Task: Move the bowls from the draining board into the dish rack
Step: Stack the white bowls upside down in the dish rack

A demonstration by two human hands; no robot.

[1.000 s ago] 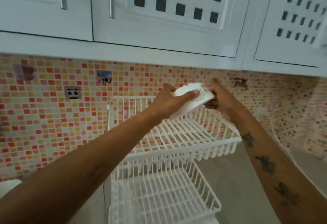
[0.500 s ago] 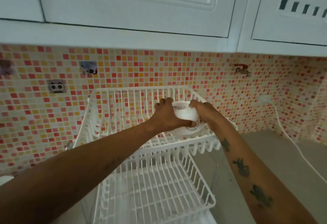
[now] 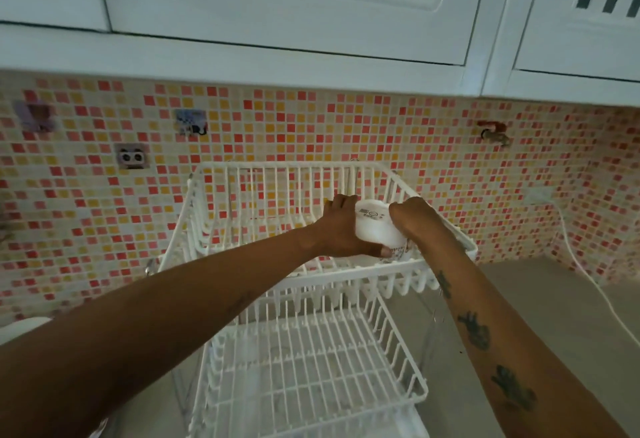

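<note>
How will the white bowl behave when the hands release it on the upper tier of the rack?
The white bowl looks smooth and glossy, so probably slippery if wet and breakable if dropped. The left hand and right hand hold it bottom-up over the upper tier; on thin wires its round rim may tilt or slide until it settles.

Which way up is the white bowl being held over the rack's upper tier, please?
Upside down: the bowl's printed base faces up between both hands, over the dish rack.
</note>
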